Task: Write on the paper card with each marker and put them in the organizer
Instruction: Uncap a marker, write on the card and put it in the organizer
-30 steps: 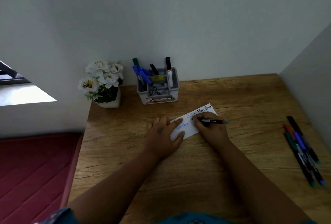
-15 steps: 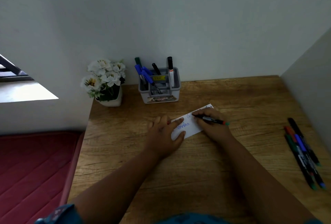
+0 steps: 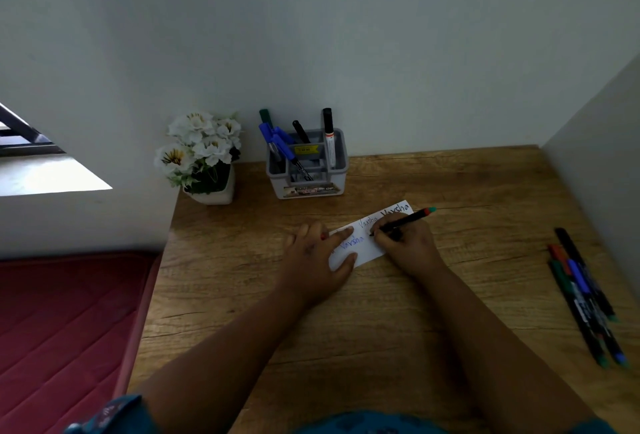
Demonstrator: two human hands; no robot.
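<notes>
Desk (image 3: 381,312): marker (image 3: 403,221) seemingly touches card (image 3: 367,253).

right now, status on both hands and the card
Left hand flat, pressing paper card down. Right hand grips marker, tip on card. Organizer behind card holds several markers; loose markers wait at right. Nothing in the way.

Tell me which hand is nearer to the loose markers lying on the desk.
Right. The right hand writes on the card nearer the loose markers at the desk's right edge; the left hand lies further left.
</notes>
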